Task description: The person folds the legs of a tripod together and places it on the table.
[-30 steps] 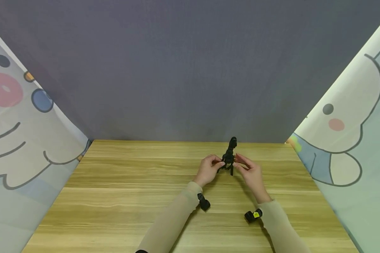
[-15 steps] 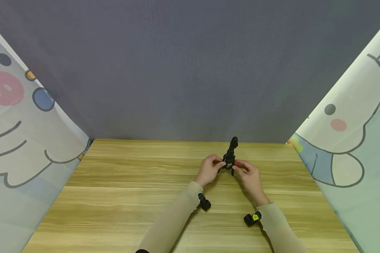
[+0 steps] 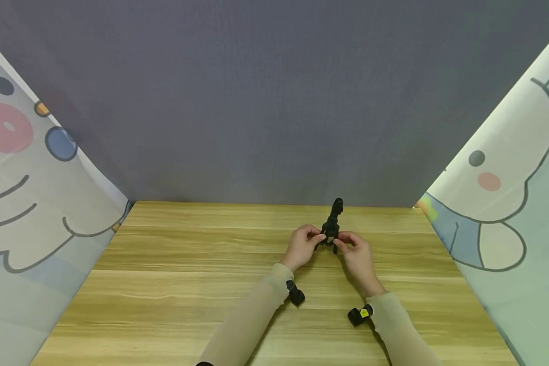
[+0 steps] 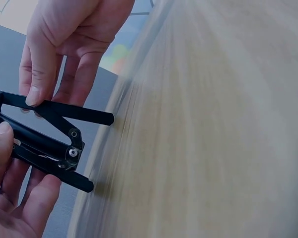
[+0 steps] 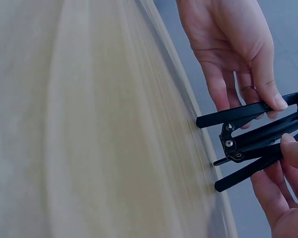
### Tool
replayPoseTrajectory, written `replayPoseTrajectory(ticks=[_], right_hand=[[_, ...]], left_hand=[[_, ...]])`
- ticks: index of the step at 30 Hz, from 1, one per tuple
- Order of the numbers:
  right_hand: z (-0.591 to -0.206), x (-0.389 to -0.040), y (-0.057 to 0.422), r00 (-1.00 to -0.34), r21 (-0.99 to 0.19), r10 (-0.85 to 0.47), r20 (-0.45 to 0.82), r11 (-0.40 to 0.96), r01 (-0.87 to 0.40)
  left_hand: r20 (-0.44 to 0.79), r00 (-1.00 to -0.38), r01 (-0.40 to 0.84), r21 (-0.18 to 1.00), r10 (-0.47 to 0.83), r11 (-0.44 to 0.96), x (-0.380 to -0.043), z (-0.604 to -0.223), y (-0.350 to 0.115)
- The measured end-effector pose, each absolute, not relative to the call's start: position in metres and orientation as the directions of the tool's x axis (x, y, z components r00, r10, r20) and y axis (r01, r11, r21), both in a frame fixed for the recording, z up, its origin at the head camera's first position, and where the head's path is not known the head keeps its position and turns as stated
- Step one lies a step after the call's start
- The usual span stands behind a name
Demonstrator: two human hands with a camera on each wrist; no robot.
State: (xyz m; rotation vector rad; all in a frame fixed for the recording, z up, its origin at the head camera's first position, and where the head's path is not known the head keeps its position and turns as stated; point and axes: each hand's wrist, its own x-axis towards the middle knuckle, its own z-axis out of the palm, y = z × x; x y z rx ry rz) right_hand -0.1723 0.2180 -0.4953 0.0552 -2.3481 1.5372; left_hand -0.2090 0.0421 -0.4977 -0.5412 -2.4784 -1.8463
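Observation:
A small black tabletop tripod (image 3: 332, 223) stands upright near the back edge of the wooden table, its head at the top and its legs partly spread. My left hand (image 3: 298, 248) pinches one leg between thumb and fingers. On the opposite side, my right hand (image 3: 358, 254) has its thumb and fingers around another leg. Seen close in the left wrist view, the tripod legs (image 4: 89, 114) join a central tube through hinged struts. The right wrist view shows the leg tips (image 5: 206, 120) right at the tabletop; the tripod's head lies outside both wrist views.
The wooden table (image 3: 164, 284) ends at a dark grey wall (image 3: 274, 101) just behind the tripod. Cartoon-printed curtains (image 3: 494, 218) hang at both sides. A small black camera (image 3: 295, 295) is strapped to the left wrist, and another camera (image 3: 359, 315) to the right.
My right hand has moved in to the left, its spread fingers now pinching the tripod's right leg. The left hand has kept its hold, and the tripod stays nearly in place.

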Motion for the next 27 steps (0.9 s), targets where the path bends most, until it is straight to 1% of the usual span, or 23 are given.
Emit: replayPoseTrajectory(ticks=[14,21,27], right_hand=[[-0.4944,-0.175,0.2106,-0.942,-0.881,0.165,0.292,0.43,-0.198],[-0.4947,-0.1737,0.2108,-0.947,-0.901,0.165,0.276,0.386,-0.196],[-0.4962,-0.175,0.2129,-0.948,-0.895,0.156,0.276,0.402,-0.195]], left_hand=[[0.2,-0.949,0.26,0.935,0.245,0.242,-0.2091,-0.4943,0.0455],[0.205,-0.949,0.261,0.938,0.24,0.228,-0.2074,-0.4961,0.0442],[0.208,-0.945,0.271,0.93,0.252,0.248,-0.2068,-0.4964,0.041]])
